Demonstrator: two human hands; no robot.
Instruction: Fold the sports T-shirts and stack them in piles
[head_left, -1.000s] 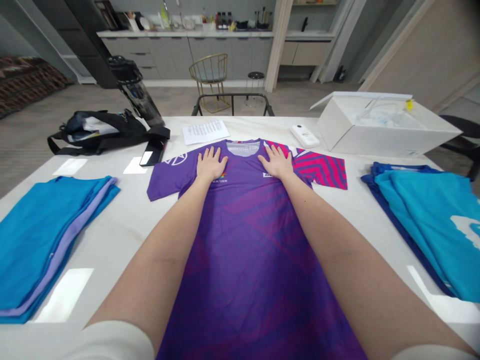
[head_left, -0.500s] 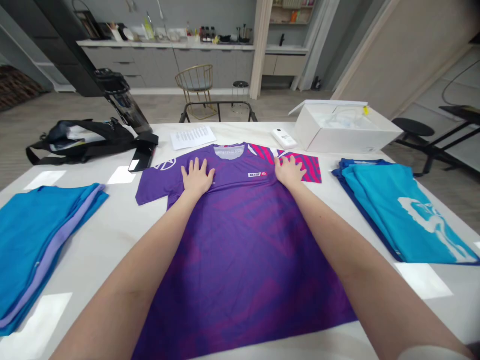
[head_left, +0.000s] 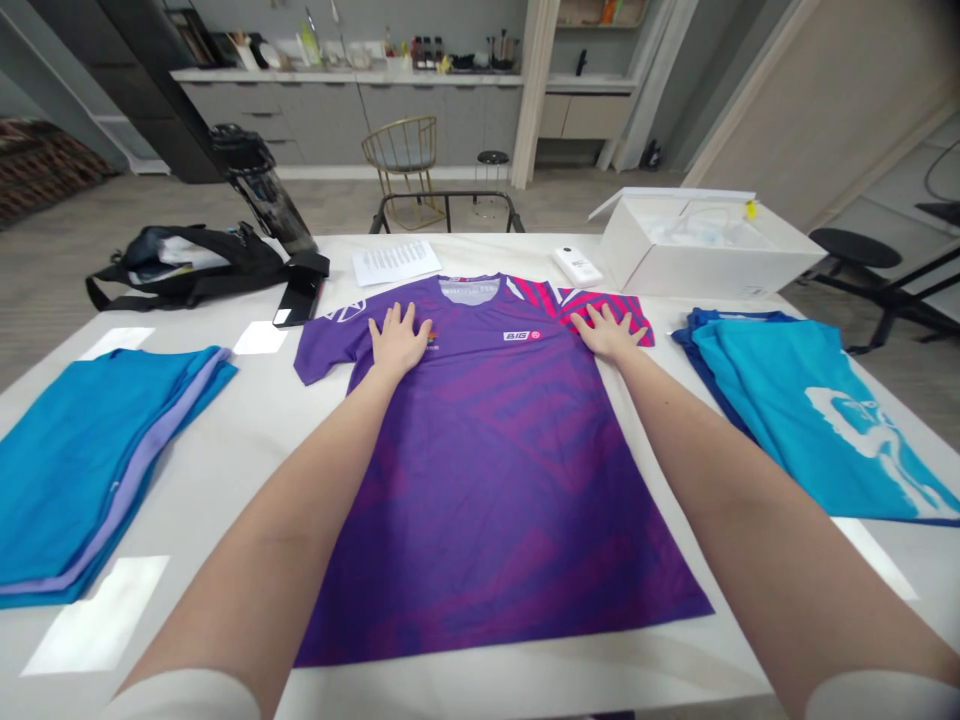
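A purple sports jersey with pink stripes lies spread out, front up, on the white table, its collar toward the far edge. My left hand rests flat with spread fingers on its upper left chest, near the plain purple sleeve. On the other side, my right hand lies with fingers apart at the right shoulder, touching the pink-striped sleeve. Neither hand grips the cloth. Part of the left chest print is covered by my left hand.
Folded blue and lilac shirts are stacked at left, folded turquoise and navy ones at right. Along the far side are a black bag, a bottle, a phone, a paper sheet, a white device and an open white box.
My right hand has slid outward to the right, from the chest edge onto the shoulder and sleeve. My left hand stays about where it was. The camera view has shifted slightly.
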